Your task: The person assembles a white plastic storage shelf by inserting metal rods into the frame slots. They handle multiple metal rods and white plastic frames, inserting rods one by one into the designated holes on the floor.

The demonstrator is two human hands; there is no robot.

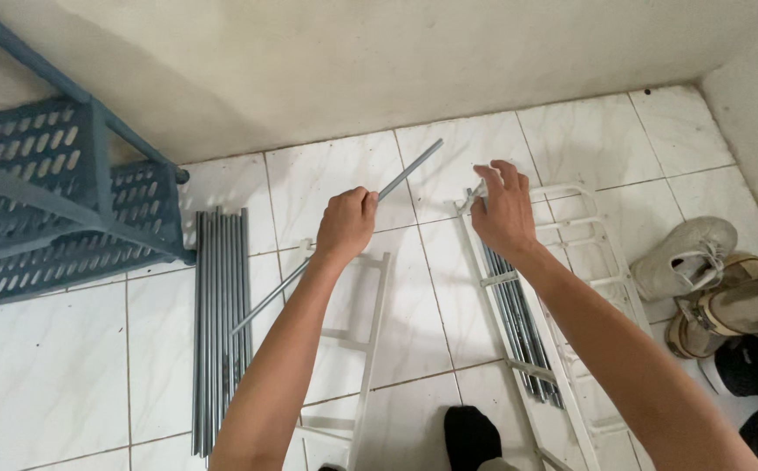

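Observation:
My left hand (345, 224) is closed around a long grey metal rod (409, 171) that slants from lower left to upper right above the tiled floor. My right hand (503, 210) grips the top corner of a white plastic side frame (584, 262) lying on the floor, with a bundle of grey rods (518, 318) resting on it. A second white frame (370, 323) lies flat under my left forearm. A row of several more grey rods (219, 314) lies on the tiles to the left.
A blue perforated plastic rack (56, 201) stands at the left against the wall. Shoes and sandals (710, 279) sit at the right edge. My dark-socked foot (472, 436) is at the bottom centre. White marble-look tiles (39, 375) cover the floor.

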